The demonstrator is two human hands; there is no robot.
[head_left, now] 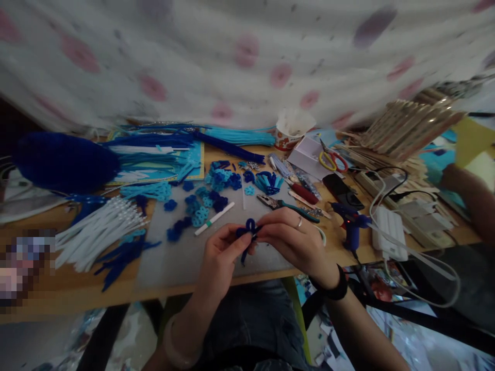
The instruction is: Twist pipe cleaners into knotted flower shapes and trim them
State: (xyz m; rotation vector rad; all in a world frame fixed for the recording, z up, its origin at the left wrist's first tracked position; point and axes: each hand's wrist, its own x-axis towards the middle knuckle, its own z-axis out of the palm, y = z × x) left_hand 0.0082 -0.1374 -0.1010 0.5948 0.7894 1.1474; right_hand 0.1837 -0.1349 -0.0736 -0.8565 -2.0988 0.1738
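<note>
Both hands meet above the front edge of a grey mat [162,263]. Between my left hand's [222,255] thumb and fingers is a dark blue pipe cleaner [251,225], bent into small loops with an end hanging down. The fingertips of my right hand [292,237] pinch the same pipe cleaner from the other side. Beyond them lie a white marker [214,218] with a green band and teal-handled pliers [288,207]. Several light and dark blue looped flowers [201,216] are scattered on the mat.
White stems [104,232] and blue pipe cleaners [154,139] fill the left. To the right are a blue glue gun [351,226], scissors [332,161], a power strip [410,206] and trailing cables. Another person's hand [456,178] is at far right. A curtain [232,62] hangs behind.
</note>
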